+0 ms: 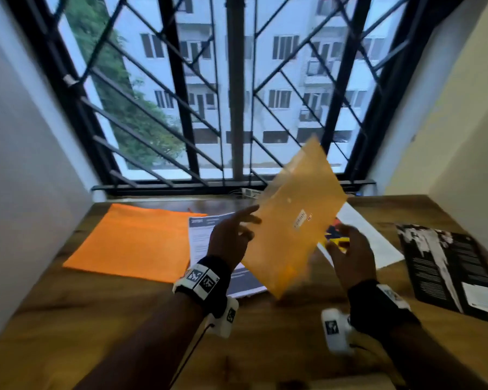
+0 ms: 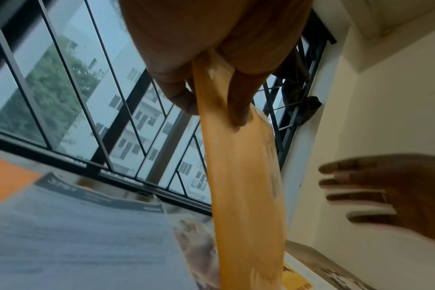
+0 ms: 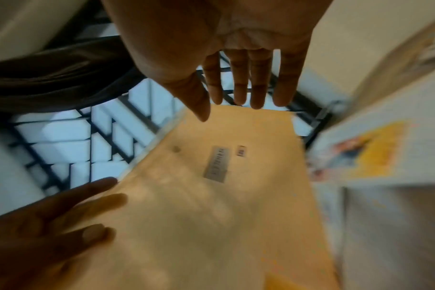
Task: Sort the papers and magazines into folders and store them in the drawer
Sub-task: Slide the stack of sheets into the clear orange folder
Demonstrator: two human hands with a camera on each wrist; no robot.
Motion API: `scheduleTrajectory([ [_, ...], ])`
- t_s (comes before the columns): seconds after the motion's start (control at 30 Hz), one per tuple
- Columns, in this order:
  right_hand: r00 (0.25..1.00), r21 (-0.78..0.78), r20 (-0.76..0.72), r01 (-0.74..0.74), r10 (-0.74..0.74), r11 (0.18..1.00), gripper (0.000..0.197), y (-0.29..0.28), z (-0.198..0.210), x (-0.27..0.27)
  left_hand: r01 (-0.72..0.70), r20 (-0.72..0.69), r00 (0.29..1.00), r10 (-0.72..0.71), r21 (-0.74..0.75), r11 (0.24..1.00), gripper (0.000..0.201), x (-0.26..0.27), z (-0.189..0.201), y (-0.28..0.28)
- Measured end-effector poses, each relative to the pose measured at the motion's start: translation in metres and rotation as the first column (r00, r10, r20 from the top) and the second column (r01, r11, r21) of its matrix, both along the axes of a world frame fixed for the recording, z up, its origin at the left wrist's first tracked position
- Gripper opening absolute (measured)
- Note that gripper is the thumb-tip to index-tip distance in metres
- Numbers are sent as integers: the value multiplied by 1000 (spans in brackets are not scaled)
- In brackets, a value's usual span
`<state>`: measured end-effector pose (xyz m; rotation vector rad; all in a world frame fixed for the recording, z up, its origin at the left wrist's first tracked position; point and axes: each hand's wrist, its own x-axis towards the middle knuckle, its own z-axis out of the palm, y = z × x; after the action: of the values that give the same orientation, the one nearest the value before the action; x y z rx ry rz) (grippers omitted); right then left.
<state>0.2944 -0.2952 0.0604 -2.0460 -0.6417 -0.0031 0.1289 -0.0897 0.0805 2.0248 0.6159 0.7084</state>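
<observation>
My left hand [image 1: 237, 235] pinches the left edge of a translucent amber plastic folder [image 1: 293, 220] and holds it tilted above the wooden desk [image 1: 124, 319]. The left wrist view shows the thumb and fingers [image 2: 238, 98] clamped on the folder [image 2: 243, 186]. My right hand [image 1: 350, 254] hovers just right of the folder with straight, spread fingers [image 3: 238, 78] and holds nothing. The folder [image 3: 211, 196] carries a small label. A printed paper [image 1: 206, 243] lies under my left hand, and a colourful sheet [image 1: 335, 237] under the right.
A flat orange folder [image 1: 135, 240] lies at the left of the desk. A dark magazine [image 1: 448, 271] lies at the right edge, a white sheet [image 1: 372, 243] beside it. A barred window [image 1: 237, 94] stands behind the desk, with walls on both sides.
</observation>
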Motion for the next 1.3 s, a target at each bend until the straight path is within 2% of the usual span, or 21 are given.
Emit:
scheduleTrajectory([
  [0.07,949,-40,275,-152,157,988,41,33,32,-4,2,-19,1000,-1,63,998,68,-16,7,10],
  [0.13,775,-218,539,-251,331,943,43,67,58,-6,-5,-24,1000,7,107,994,67,-29,12,19],
  [0.17,672,-336,609,-263,422,904,42,82,71,-8,-6,-24,1000,9,122,992,66,-34,14,24],
  [0.23,521,-530,630,-254,576,809,41,107,91,-12,-2,-26,1000,5,136,991,65,-41,16,32],
  [0.3,428,-654,596,-233,680,720,42,126,102,-14,19,-42,999,-13,161,987,64,-48,17,37],
  [0.43,302,-773,513,-244,804,585,43,156,112,-2,53,-51,998,-43,230,972,59,-61,24,54],
  [0.5,290,-809,432,-294,854,509,39,170,120,3,58,-49,998,-48,217,975,57,-65,31,67],
  [0.57,310,-812,334,-385,890,438,34,180,126,9,52,-53,998,-41,217,975,55,-68,41,81],
  [0.63,308,-804,284,-439,908,401,35,188,127,14,37,-30,999,-31,206,978,53,-68,53,94],
  [0.73,321,-761,267,-508,909,403,39,198,125,23,39,25,999,-42,127,991,53,-65,64,109],
  [0.8,320,-721,260,-564,911,404,29,206,123,31,22,67,997,-27,68,997,56,-60,67,113],
  [0.9,308,-673,281,-612,909,416,16,214,125,39,-100,150,984,97,12,995,58,-52,70,119],
  [0.97,328,-622,290,-649,899,438,13,215,129,45,-230,181,960,212,86,969,62,-50,70,123],
  [1.0,344,-585,293,-673,892,452,12,216,131,47,-275,198,947,252,98,957,65,-51,68,127],
  [1.1,443,-380,260,-770,858,512,12,218,132,56,-375,237,898,371,-29,927,73,-65,49,138],
  [1.17,524,-204,142,-815,840,543,12,224,129,56,-483,257,833,490,-97,871,75,-82,37,142],
  [1.3,571,120,-106,-805,814,581,13,246,98,40,-647,191,693,695,-259,717,69,-119,16,143],
])
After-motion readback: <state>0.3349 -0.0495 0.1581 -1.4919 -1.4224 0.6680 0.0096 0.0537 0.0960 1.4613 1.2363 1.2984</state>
